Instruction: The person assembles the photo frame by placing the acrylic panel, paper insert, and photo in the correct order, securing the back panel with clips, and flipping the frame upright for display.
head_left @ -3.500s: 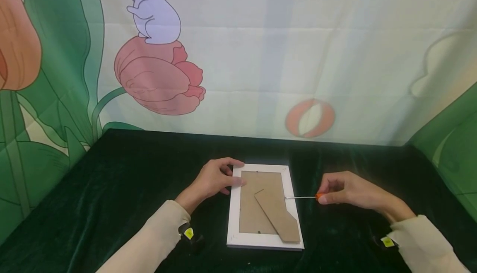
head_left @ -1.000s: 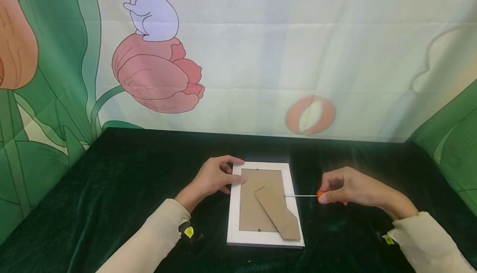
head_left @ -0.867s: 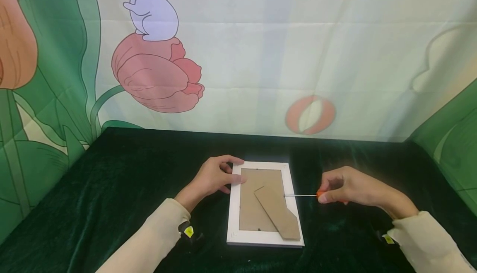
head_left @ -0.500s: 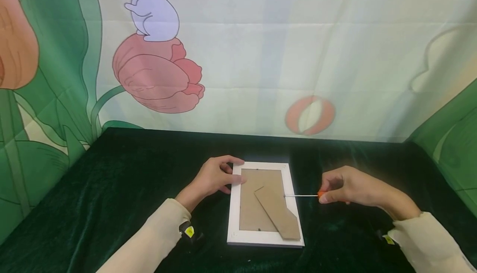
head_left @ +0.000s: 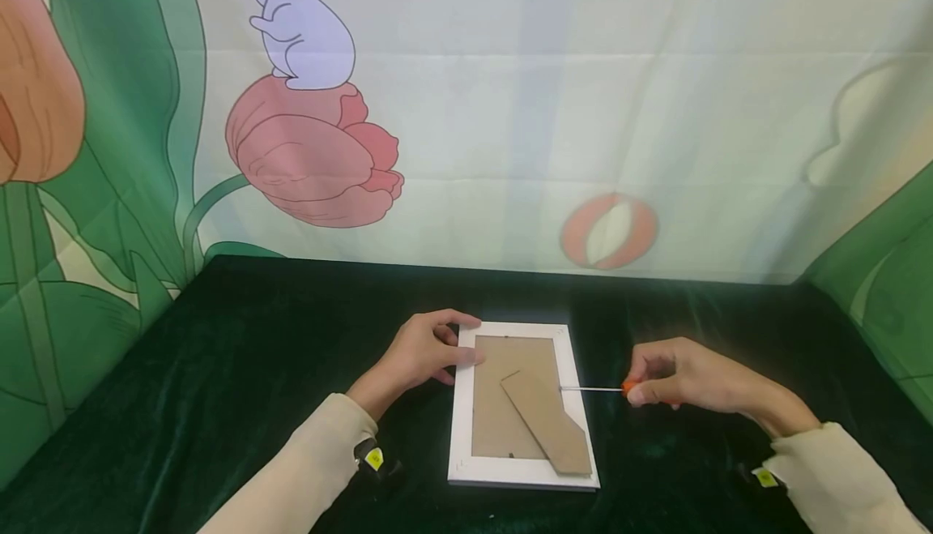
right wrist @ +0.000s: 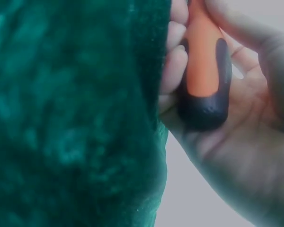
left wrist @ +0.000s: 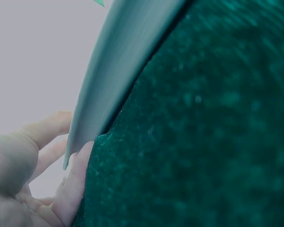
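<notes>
A white picture frame lies face down on dark green cloth, its brown backing board showing. Slanting across the board is a brown easel stand, its wide end over the frame's lower right. My left hand holds the frame by its upper left corner, thumb on top; the left wrist view shows fingers along the frame's side. My right hand grips a screwdriver by its orange and black handle. The screwdriver's thin metal shaft points left, its tip at the inner edge of the frame's right side.
The dark green velvety cloth covers the table. Behind it hangs a pale curtain printed with flowers and a rabbit-like animal. Cameras are strapped to both wrists, beside the cream sleeves.
The head view has shifted slightly. Both hands, the picture frame and the screwdriver keep practically the same places relative to each other.
</notes>
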Action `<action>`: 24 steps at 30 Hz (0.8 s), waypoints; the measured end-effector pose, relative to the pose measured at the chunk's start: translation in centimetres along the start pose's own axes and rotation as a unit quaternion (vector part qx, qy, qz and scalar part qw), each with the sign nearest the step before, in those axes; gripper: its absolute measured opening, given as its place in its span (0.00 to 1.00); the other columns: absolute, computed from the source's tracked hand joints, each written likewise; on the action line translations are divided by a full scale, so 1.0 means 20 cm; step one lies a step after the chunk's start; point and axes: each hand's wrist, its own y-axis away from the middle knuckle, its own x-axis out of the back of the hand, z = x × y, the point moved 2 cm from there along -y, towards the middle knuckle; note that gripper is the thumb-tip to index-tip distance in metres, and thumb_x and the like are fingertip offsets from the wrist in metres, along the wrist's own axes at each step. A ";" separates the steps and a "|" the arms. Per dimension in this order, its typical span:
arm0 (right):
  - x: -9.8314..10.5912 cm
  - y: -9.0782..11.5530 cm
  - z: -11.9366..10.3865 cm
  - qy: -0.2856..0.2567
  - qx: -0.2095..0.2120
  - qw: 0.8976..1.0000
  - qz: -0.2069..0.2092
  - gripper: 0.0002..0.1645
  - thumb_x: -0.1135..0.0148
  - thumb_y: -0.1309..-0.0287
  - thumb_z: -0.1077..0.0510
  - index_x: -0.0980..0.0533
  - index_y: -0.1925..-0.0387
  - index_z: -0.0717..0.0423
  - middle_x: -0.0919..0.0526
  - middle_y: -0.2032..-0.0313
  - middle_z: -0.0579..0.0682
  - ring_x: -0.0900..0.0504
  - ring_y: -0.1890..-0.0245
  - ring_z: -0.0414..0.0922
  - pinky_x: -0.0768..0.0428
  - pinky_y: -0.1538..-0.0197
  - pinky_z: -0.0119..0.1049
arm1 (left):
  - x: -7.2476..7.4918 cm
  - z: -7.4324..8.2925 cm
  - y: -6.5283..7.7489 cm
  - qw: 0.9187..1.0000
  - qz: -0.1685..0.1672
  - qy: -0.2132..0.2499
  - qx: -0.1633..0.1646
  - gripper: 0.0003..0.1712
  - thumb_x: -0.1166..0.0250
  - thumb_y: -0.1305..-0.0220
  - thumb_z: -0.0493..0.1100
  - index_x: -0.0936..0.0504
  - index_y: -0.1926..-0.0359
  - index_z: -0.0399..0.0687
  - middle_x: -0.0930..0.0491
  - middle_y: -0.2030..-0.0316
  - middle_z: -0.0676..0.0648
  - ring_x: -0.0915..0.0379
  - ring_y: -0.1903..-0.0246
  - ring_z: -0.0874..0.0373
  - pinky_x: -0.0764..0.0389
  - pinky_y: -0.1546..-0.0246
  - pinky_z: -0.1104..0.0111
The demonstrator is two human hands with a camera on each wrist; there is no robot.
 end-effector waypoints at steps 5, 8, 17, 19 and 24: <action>0.00 0.00 0.01 -0.005 0.004 1.000 -0.001 0.08 0.29 0.30 0.54 0.19 0.60 0.53 0.15 0.68 0.48 0.19 0.73 0.49 0.17 0.71 0.38 | 0.00 0.01 0.00 1.000 0.001 0.001 -0.004 0.28 0.18 0.41 0.43 0.14 0.39 0.50 0.21 0.60 0.41 0.15 0.67 0.50 0.10 0.70 0.61; 0.00 -0.01 0.00 -0.005 0.003 1.000 0.001 0.06 0.29 0.30 0.55 0.19 0.61 0.50 0.15 0.68 0.48 0.19 0.74 0.49 0.17 0.71 0.38 | 0.01 0.00 0.00 1.000 0.003 -0.001 -0.003 0.28 0.18 0.41 0.43 0.14 0.39 0.50 0.21 0.60 0.41 0.15 0.67 0.50 0.10 0.70 0.61; -0.01 -0.01 -0.02 0.009 0.004 1.000 0.002 0.05 0.29 0.30 0.54 0.19 0.63 0.45 0.15 0.69 0.47 0.19 0.75 0.48 0.17 0.72 0.37 | 0.01 0.00 0.01 1.000 0.008 -0.004 -0.002 0.28 0.18 0.40 0.43 0.14 0.39 0.50 0.21 0.60 0.41 0.15 0.67 0.50 0.10 0.70 0.62; -0.01 -0.01 -0.03 0.008 0.006 1.000 0.000 0.05 0.29 0.29 0.54 0.19 0.64 0.45 0.15 0.69 0.47 0.20 0.75 0.48 0.18 0.73 0.37 | 0.01 0.00 0.00 1.000 0.007 -0.003 -0.002 0.28 0.18 0.40 0.43 0.14 0.39 0.50 0.21 0.60 0.41 0.15 0.67 0.50 0.10 0.70 0.62; -0.01 0.00 -0.04 0.004 0.007 1.000 -0.005 0.05 0.30 0.29 0.55 0.19 0.64 0.45 0.16 0.70 0.48 0.20 0.76 0.48 0.18 0.74 0.37 | 0.00 0.00 0.00 1.000 0.003 -0.003 -0.002 0.28 0.18 0.40 0.43 0.14 0.39 0.50 0.21 0.60 0.41 0.15 0.67 0.50 0.10 0.70 0.62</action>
